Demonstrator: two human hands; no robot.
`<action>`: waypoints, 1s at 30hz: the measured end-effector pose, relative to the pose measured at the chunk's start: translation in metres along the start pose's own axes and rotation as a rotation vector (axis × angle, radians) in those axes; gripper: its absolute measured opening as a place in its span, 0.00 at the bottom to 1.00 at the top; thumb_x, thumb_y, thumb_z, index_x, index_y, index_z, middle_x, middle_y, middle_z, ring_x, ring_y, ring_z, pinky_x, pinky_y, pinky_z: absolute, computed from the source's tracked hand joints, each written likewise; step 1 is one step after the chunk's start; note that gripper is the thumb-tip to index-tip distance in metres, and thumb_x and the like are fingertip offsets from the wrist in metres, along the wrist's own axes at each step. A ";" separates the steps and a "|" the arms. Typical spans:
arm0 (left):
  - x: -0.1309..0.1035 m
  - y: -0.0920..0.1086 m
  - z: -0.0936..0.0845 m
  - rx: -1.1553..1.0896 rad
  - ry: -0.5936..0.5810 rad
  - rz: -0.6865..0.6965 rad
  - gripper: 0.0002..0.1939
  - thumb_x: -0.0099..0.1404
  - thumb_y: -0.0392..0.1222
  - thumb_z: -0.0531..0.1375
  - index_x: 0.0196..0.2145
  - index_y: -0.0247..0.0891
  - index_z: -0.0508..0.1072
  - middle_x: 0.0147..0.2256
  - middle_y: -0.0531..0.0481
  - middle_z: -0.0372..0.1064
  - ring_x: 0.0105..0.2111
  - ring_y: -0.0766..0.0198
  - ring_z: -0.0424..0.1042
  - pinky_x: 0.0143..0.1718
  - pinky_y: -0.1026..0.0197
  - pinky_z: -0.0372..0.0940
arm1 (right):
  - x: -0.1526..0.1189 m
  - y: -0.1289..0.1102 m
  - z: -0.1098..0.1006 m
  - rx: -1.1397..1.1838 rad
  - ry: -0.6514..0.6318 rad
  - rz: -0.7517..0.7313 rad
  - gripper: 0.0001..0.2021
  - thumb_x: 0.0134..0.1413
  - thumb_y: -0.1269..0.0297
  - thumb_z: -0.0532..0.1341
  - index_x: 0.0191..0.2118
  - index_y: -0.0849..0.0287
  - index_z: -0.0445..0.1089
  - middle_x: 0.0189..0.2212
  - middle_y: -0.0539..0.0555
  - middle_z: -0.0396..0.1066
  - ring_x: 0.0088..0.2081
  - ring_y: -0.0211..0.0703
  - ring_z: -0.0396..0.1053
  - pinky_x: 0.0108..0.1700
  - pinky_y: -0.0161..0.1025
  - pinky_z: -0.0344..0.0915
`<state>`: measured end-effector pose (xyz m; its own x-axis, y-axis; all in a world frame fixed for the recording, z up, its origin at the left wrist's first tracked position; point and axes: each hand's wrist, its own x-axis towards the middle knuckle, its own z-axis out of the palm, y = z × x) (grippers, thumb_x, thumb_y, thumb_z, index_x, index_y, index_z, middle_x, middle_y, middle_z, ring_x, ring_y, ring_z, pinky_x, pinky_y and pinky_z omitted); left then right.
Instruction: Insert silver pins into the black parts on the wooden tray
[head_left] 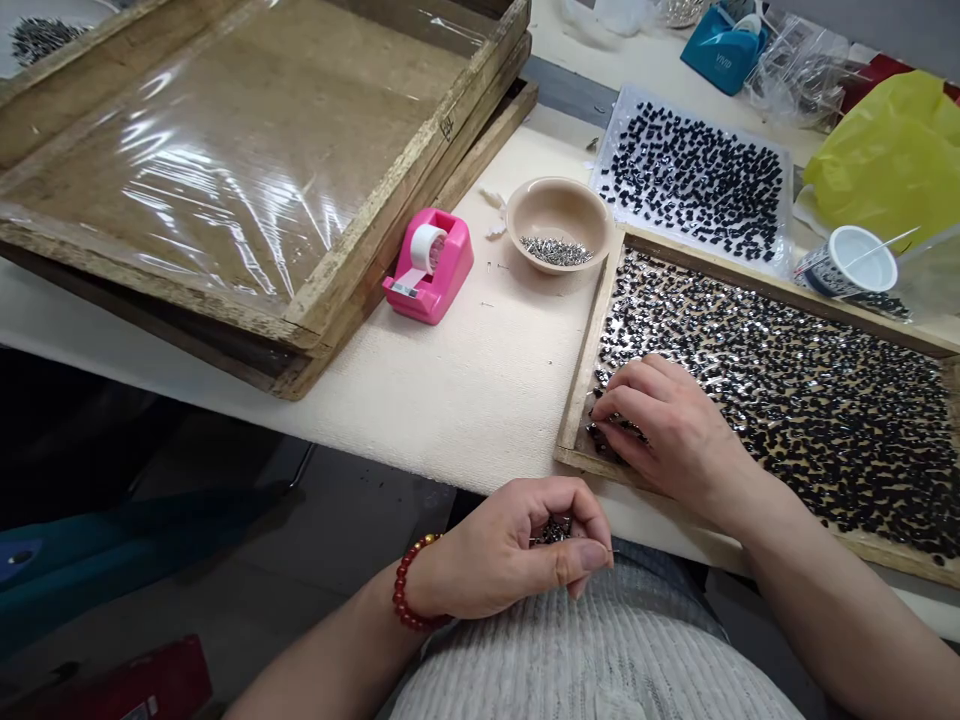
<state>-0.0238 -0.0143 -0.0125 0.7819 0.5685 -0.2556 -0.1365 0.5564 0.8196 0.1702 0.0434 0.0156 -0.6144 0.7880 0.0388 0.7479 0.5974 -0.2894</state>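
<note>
My left hand, with a red bead bracelet at the wrist, is curled in front of my body around a cluster of small black and silver pieces. A thin pin-like tip shows past its thumb and forefinger. Over the near left corner of a wooden-framed tray, my right hand has its fingertips drawn together. Whatever is between those fingertips is too small to make out. Small black pieces with shiny metal bits cover the tray densely, some lying right beside the right hand's fingers.
A beige bowl holds silver pins. Left of it stands a pink tape dispenser, beside stacked wooden frames covered in clear film. Behind the tray are a white tray of black pieces, a cup and a yellow bag.
</note>
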 end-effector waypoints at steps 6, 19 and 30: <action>0.001 0.000 0.000 -0.005 -0.004 0.003 0.09 0.64 0.44 0.58 0.32 0.34 0.67 0.24 0.52 0.63 0.24 0.70 0.64 0.25 0.69 0.61 | -0.001 0.001 0.002 0.035 0.022 -0.003 0.05 0.57 0.69 0.56 0.30 0.59 0.66 0.30 0.55 0.67 0.35 0.42 0.60 0.37 0.40 0.57; 0.000 0.001 0.000 0.001 0.000 0.019 0.09 0.64 0.43 0.58 0.32 0.34 0.67 0.24 0.52 0.63 0.24 0.70 0.64 0.25 0.68 0.60 | -0.002 -0.002 0.007 0.043 0.077 0.008 0.07 0.58 0.68 0.55 0.32 0.60 0.69 0.32 0.56 0.68 0.36 0.42 0.60 0.38 0.41 0.58; -0.001 -0.001 -0.001 -0.031 0.018 0.027 0.09 0.65 0.43 0.57 0.33 0.33 0.67 0.25 0.53 0.62 0.23 0.72 0.62 0.26 0.69 0.60 | -0.019 0.007 -0.010 0.062 0.148 0.022 0.03 0.55 0.69 0.59 0.35 0.59 0.70 0.33 0.55 0.67 0.36 0.42 0.61 0.38 0.41 0.61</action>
<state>-0.0247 -0.0153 -0.0137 0.7670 0.5938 -0.2433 -0.1762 0.5594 0.8100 0.1892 0.0341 0.0228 -0.5506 0.8170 0.1711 0.7413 0.5729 -0.3496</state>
